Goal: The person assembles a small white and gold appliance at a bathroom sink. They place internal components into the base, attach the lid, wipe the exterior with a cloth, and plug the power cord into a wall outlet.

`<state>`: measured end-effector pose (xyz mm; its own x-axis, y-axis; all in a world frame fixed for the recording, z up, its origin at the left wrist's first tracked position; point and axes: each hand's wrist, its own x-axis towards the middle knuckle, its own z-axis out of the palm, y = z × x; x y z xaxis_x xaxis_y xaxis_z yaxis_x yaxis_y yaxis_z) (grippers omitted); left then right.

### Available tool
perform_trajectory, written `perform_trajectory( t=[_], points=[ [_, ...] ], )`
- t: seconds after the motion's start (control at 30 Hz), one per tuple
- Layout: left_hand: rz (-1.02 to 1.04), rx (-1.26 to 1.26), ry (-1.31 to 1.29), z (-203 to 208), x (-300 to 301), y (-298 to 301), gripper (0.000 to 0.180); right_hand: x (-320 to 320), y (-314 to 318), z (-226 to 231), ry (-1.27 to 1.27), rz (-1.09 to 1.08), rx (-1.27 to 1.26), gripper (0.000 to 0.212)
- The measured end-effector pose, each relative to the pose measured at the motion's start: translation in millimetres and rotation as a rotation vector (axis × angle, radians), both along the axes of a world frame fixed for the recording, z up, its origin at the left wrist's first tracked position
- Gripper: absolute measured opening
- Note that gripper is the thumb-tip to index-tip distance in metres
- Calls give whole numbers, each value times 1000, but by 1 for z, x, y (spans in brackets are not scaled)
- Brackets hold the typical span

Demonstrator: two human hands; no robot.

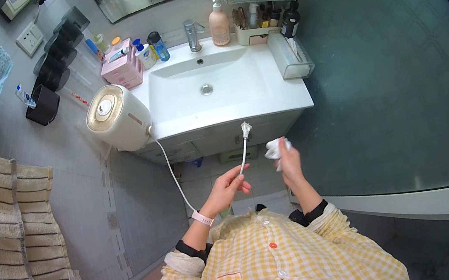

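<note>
Left hand [227, 191] and right hand [292, 163] are held apart in front of the vanity cabinet [210, 143], each closed on something: the left pinches a white power cord [243, 157] between thumb and fingers, while the right grips a crumpled white wad [275, 150], tissue or cloth, I cannot tell which. Above the left fingers the cord ends in a white plug [246, 128], raised just by the front edge of the counter [296, 102]; whether it touches that edge is unclear. From the left wrist the cord's other end sags in a loop to the white humidifier [125, 121] at the counter's left front corner. That corner looks like the weak spot: if the loop caught on the pink wristband [202, 218] and the arm pulled away, the humidifier could be dragged or tipped over the edge, especially if its base overhangs, which I can't make out. Damp is another risk: should the wad be wet, rubbing it on the plug could leave moisture around the prongs, and a slack grip could let the plug drop towards the floor.
</note>
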<state>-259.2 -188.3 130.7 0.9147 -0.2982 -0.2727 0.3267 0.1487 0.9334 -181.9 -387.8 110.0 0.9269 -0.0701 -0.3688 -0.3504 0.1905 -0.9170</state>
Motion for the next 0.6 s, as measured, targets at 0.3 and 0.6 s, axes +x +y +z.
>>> perform_trajectory(
  t=[0.3,0.6],
  points=[
    [-43,48,-12,-10,-4,-12,31,4,31,13,66,372,375,33],
    [50,105,-11,6,-20,-14,28,-5,47,23,-188,379,167,27]
  ],
)
